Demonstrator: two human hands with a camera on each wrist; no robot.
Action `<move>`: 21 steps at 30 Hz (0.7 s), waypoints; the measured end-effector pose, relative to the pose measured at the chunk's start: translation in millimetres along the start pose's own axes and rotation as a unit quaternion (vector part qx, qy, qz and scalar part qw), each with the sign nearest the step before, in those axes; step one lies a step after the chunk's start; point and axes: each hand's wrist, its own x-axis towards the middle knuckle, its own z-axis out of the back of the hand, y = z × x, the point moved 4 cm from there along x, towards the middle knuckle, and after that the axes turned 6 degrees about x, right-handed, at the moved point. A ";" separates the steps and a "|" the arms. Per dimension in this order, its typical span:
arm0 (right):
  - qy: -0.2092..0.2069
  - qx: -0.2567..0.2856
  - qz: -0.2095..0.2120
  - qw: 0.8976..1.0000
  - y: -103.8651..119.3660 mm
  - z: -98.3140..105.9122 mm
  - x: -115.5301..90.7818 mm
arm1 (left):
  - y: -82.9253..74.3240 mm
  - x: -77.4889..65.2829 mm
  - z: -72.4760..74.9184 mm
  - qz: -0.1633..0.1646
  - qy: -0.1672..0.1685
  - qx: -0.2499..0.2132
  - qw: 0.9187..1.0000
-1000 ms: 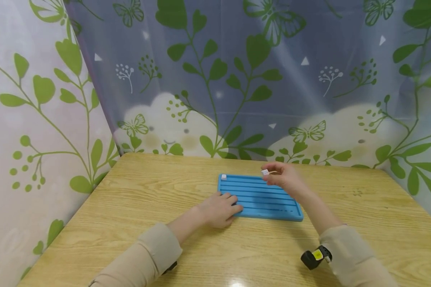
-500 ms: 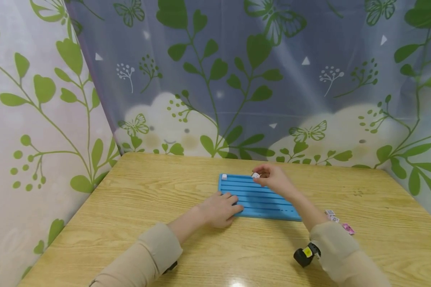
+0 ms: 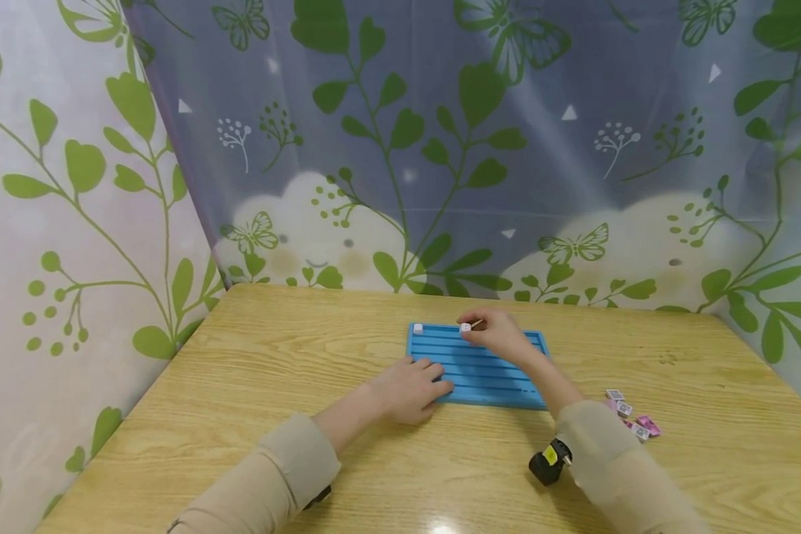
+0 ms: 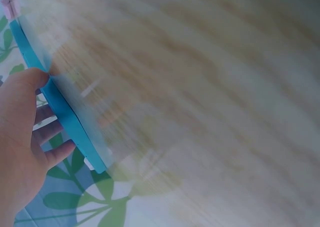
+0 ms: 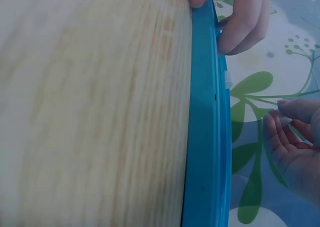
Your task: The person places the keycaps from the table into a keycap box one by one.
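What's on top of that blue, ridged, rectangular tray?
A small white cube sits in the far left corner of the blue ridged tray; the left hand grips its left side. The right hand holds another white cube over it. Whatever the hands cover is hidden.

Glare spots the tabletop (image 3: 400, 463), and both wrist views look hazy

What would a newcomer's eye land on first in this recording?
Probably the bright blue tray mid-table, its near left corner gripped by the left hand while the right hand pinches a small white block near its far edge. Behind the table, the curtain with big green leaves and butterflies competes for attention. Pink and white pieces lie on the table to the tray's right.
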 end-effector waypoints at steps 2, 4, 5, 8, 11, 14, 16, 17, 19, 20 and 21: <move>-0.003 -0.003 -0.001 1.000 -1.5 -1.8 4.4 | 0.3 0.4 -0.3 -0.001 -0.001 0.001 1.000; -0.005 -0.006 -0.004 1.000 -2.5 -3.4 8.2 | 0.6 0.7 -0.4 -0.001 -0.003 0.000 1.000; -0.005 -0.006 -0.006 1.000 -2.5 -4.1 9.7 | 0.6 0.8 -0.3 -0.002 -0.003 0.000 1.000; -0.004 -0.010 -0.016 1.000 -3.4 -6.3 13.7 | 0.3 1.0 -0.2 -0.003 -0.004 0.000 1.000; 0.000 -0.014 -0.024 1.000 -4.3 -8.3 16.5 | -0.2 0.7 0.3 -0.004 -0.004 -0.001 1.000; 0.004 -0.026 -0.023 0.999 -4.9 -10.3 19.2 | -0.4 0.3 1.0 -0.003 -0.002 -0.001 1.000; 0.006 -0.033 -0.021 0.999 -4.8 -11.4 21.5 | -0.4 0.1 1.1 -0.002 0.001 0.000 1.000; 0.007 -0.038 -0.017 0.999 -4.8 -12.0 23.0 | -0.3 0.1 0.8 -0.002 0.002 -0.001 1.000; 0.009 -0.051 -0.009 0.999 -4.9 -13.3 26.1 | -0.3 0.2 -0.1 -0.002 0.004 -0.002 1.000; 0.009 -0.057 -0.005 0.998 -4.7 -14.1 27.6 | -0.2 0.3 -0.5 -0.003 0.004 -0.001 1.000; 0.012 -0.063 -0.001 0.998 -4.5 -15.0 29.1 | -0.2 0.4 -1.0 -0.003 0.005 0.000 1.000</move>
